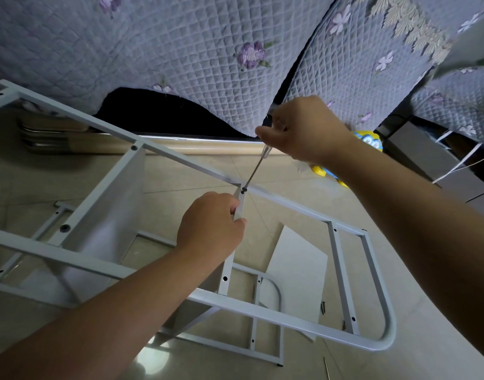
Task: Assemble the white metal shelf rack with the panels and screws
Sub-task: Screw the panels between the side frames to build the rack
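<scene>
The white metal rack frame lies on its side on the tiled floor, with one white panel fixed in it at the left. My left hand grips the upper edge of a second white panel against the frame's upper rail. My right hand holds a screwdriver by its handle. Its tip sits on a dark screw at the joint of rail and panel.
A loose white panel lies flat on the floor under the frame, with dark screws beside it. A quilted cover hangs over a sofa behind. A yellow toy sits at the right, stacked trays at the left.
</scene>
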`<state>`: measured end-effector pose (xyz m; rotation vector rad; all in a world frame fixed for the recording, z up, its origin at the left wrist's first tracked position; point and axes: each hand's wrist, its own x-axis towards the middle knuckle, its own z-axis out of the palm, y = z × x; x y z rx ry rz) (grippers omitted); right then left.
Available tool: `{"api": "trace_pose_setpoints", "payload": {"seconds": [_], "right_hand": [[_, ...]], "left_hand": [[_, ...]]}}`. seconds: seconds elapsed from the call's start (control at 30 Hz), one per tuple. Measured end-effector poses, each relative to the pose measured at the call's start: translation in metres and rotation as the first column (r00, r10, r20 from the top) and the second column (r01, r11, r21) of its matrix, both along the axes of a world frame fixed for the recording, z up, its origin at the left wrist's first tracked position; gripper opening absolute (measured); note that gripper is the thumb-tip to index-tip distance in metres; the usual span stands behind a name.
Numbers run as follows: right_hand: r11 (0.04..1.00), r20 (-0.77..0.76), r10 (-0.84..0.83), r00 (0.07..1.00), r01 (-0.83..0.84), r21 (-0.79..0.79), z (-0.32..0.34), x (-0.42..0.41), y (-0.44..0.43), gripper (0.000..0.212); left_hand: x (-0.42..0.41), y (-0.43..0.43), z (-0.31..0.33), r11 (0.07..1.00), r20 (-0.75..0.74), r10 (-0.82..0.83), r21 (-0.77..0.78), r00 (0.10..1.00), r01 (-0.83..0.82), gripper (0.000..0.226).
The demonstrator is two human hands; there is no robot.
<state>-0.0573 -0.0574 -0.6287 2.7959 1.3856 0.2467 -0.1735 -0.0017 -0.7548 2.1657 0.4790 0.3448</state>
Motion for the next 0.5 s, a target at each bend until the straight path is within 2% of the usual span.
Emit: {"api": "trace_pose_setpoints", "payload": {"seconds": [0.1,0.17,0.2,0.27,0.3,0.37,0.4,0.5], "right_hand": [[0.997,0.087,-0.049,0.995,0.043,0.065,-0.007,0.002,-0.004,0.046],[0.993,0.103,0.045,0.994,-0.055,0.100,-0.012,0.001,-0.010,0.038],[0.987,0.066,0.088,0.994,-0.097,0.132,-0.014,0.000,-0.013,0.033],[0.972,-0.123,0.090,0.988,-0.060,0.228,-0.014,0.001,-0.018,0.033],[0.962,-0.239,0.096,0.966,-0.028,0.273,-0.014,0.003,-0.020,0.033],[0.933,-0.428,0.138,0.893,0.028,0.360,-0.018,0.003,-0.023,0.021],[0.916,-0.478,0.167,0.862,0.043,0.398,-0.021,0.002,-0.025,0.017],[0.861,-0.540,0.260,0.801,0.061,0.505,-0.028,-0.001,-0.029,0.024]], "left_hand": [[0.000,0.000,0.000,1.000,0.005,0.009,0.006,1.000,-0.009,0.024],[-0.001,-0.001,0.000,1.000,0.010,0.010,0.009,1.000,-0.010,0.027],[-0.002,-0.001,-0.001,1.000,0.011,0.014,0.009,1.000,-0.014,0.028],[-0.003,-0.001,0.000,1.000,0.003,0.016,-0.009,1.000,-0.016,0.030],[-0.004,0.000,0.000,0.999,0.002,0.020,-0.026,1.000,-0.020,0.032],[-0.004,0.000,0.001,0.998,-0.004,0.029,-0.055,1.000,-0.030,0.035],[-0.004,0.000,0.002,0.997,-0.010,0.034,-0.066,0.999,-0.034,0.036],[-0.002,-0.001,0.003,0.995,-0.034,0.042,-0.088,0.999,-0.045,0.035]]}}
